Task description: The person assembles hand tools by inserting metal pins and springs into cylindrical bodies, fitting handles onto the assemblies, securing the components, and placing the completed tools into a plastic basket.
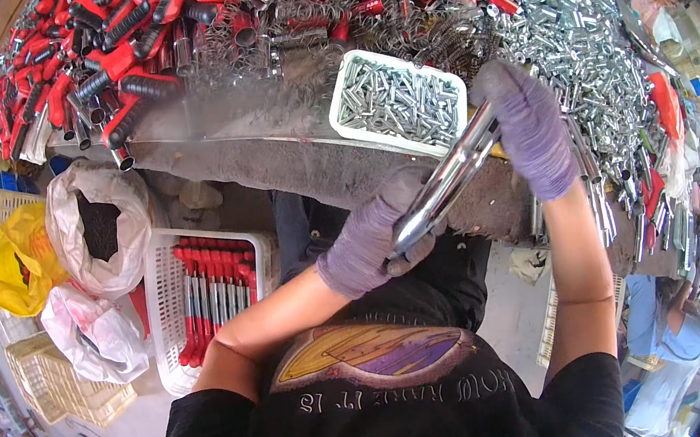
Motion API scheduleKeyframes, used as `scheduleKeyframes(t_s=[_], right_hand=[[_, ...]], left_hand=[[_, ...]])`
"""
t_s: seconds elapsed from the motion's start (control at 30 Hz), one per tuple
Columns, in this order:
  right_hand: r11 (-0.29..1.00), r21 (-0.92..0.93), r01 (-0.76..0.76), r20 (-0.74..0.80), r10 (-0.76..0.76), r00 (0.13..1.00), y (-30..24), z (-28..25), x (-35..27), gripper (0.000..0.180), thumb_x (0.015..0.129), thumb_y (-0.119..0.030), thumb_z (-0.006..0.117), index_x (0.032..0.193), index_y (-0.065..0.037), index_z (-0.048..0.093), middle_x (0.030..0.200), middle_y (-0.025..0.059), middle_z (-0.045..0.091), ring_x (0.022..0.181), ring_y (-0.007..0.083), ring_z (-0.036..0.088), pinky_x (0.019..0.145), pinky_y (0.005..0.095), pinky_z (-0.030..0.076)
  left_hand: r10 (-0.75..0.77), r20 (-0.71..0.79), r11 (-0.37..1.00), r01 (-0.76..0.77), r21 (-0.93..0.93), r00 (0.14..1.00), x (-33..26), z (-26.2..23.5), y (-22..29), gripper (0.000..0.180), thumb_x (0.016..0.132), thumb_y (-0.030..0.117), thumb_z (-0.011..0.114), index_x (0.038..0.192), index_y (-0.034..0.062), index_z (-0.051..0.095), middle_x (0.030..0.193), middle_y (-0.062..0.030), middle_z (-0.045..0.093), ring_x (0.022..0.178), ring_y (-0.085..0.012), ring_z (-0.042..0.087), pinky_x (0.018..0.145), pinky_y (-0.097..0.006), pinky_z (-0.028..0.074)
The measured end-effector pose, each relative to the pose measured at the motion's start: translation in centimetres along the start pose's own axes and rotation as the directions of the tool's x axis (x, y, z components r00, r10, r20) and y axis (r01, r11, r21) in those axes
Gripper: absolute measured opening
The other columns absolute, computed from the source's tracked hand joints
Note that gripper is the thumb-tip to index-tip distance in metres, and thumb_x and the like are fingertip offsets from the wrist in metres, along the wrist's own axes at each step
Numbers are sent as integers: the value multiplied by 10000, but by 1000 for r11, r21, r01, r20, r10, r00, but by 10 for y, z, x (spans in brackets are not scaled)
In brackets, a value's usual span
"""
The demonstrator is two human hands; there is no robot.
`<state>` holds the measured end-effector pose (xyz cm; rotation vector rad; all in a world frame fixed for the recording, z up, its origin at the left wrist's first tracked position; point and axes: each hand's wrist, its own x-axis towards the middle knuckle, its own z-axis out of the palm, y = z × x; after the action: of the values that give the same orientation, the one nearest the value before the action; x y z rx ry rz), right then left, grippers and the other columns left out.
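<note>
Both my hands wear purple-grey gloves. My left hand is closed around the lower end of a shiny chrome metal tube, held slanting in front of my chest. My right hand is wrapped over the tube's upper end, so that end is hidden. Just beyond the tube, a white plastic tray filled with small silver metal pins rests at the bench edge. Loose coil springs lie behind the tray. To the right of my right hand spreads a heap of small silver metal parts.
Red-and-black handled tools are piled on the bench's far left. A white crate of red-handled tools stands left of my lap. Beside it are an open white sack and a yellow bag. Another person sits at right.
</note>
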<state>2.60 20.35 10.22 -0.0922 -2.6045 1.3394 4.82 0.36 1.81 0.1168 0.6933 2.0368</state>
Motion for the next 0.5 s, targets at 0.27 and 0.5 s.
scheduleKeyframes(t_s=[0.27,0.5], right_hand=[[1000,-23,-17,-151,13,989,6,51,-38,380,923,-362,529,905,9,613,629,145,576,550,271,569,551,336,441],[987,-162,-4,-201,-29,979,4,64,-36,334,921,-329,509,852,-18,610,667,214,584,677,399,594,579,426,453]], left_hand=[[36,-16,997,-35,62,999,-13,9,-6,509,825,483,637,1138,102,512,828,-35,583,440,-56,439,341,-174,287],[-1,-69,964,19,267,998,-11,-1,3,577,910,340,548,1401,112,349,771,-3,514,469,-31,411,369,-160,305]])
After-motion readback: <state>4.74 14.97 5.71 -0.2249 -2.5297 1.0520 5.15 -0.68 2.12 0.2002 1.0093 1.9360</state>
